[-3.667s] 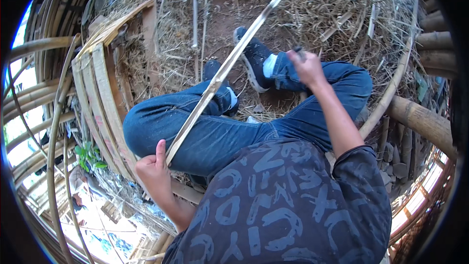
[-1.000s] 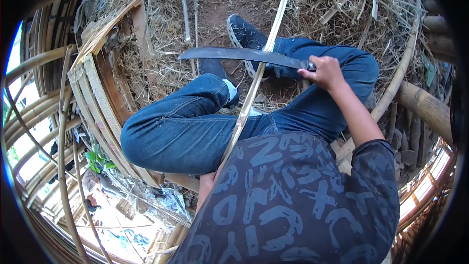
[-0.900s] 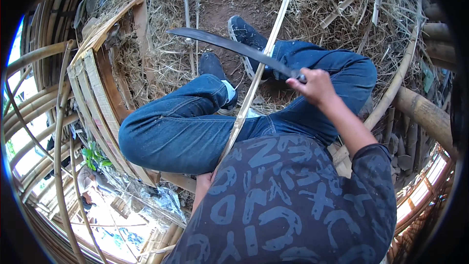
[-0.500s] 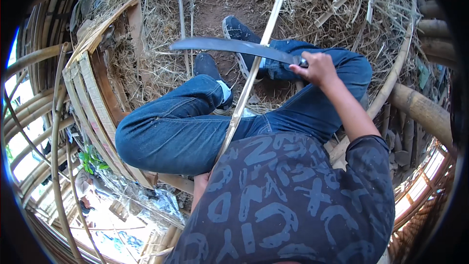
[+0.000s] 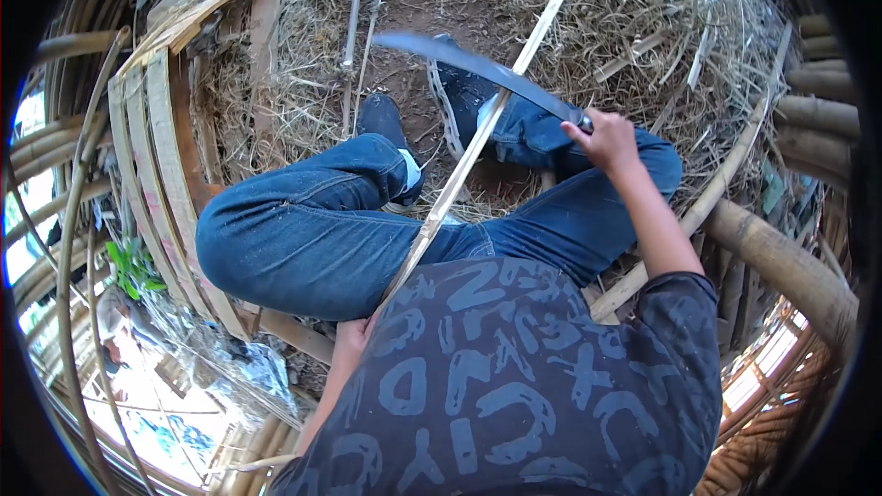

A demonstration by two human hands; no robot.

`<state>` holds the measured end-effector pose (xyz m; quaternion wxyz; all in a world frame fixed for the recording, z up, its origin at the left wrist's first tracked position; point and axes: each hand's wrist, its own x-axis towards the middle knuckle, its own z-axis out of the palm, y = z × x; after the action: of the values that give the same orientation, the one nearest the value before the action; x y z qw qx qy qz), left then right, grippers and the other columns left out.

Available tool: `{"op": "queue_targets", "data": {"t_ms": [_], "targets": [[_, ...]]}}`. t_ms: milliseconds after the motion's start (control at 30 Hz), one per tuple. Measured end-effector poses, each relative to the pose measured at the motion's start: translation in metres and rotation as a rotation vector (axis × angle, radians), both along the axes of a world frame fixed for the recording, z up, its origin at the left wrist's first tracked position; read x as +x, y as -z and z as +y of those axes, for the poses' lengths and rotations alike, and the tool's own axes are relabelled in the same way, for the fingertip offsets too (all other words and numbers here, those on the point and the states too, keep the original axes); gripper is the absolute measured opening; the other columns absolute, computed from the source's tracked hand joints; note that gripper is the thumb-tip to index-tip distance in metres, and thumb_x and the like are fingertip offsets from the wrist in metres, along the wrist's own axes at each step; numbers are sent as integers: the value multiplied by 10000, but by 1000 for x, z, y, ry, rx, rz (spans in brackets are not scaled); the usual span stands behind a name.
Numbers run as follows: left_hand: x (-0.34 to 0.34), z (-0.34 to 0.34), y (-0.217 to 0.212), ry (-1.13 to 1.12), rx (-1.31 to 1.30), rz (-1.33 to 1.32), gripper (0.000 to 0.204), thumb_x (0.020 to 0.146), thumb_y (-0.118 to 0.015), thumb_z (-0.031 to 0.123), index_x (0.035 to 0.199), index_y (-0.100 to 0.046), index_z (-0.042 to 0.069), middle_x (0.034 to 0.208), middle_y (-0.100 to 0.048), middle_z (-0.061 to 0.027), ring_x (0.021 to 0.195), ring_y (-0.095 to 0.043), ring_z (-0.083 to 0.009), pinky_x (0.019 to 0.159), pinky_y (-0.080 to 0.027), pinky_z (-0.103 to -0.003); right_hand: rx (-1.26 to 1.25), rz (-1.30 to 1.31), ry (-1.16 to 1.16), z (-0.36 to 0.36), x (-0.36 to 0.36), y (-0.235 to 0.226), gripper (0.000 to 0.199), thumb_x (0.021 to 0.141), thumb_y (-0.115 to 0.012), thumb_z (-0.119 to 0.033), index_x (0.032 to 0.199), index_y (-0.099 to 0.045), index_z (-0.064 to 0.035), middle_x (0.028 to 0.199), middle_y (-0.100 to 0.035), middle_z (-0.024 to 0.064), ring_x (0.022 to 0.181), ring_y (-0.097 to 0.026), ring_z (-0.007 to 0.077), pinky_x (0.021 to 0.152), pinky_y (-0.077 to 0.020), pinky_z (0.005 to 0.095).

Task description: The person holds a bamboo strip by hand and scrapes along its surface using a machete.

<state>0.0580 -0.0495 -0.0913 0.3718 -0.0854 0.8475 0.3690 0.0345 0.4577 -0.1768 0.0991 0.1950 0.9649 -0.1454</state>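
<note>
From the head view, the right hand (image 5: 606, 140) grips the handle of a long curved knife (image 5: 478, 69), its blade crossing a bamboo strip (image 5: 459, 184) above the blue-jeaned legs (image 5: 312, 230). The left hand (image 5: 352, 342), low by the torso, is closed on the strip's near end. Straw (image 5: 643, 0) covers the ground.

The right hand (image 5: 608, 140) sits right of centre in the upper half of the frame, fingers curled tight into a fist, its bare forearm running down to the lower right. The left hand (image 5: 350, 338) is low at centre-left, tucked close against the torso and partly hidden.
</note>
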Motion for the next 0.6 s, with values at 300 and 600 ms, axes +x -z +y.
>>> {"op": "queue_targets", "data": {"t_ms": [300,600], "targets": [[3,0,7,-32,16,35,454,939,-598,341,770,-630,-79,524,-540,-127,518,-518,-152,553,-435,-327,-104,183,-469,-51,-31,-17,563,721,-702,-617,683,-580,-69,609,-626,122,577,-646,317,526,-502,408],[7,1,2,-19,-15,39,458,938,-599,342,762,-628,-80,523,-540,-127,517,-518,-151,553,-436,-326,-21,70,69,30,-14,-2,654,830,-552,-666,723,-632,-26,657,-646,196,658,-660,385,614,-520,469]]}}
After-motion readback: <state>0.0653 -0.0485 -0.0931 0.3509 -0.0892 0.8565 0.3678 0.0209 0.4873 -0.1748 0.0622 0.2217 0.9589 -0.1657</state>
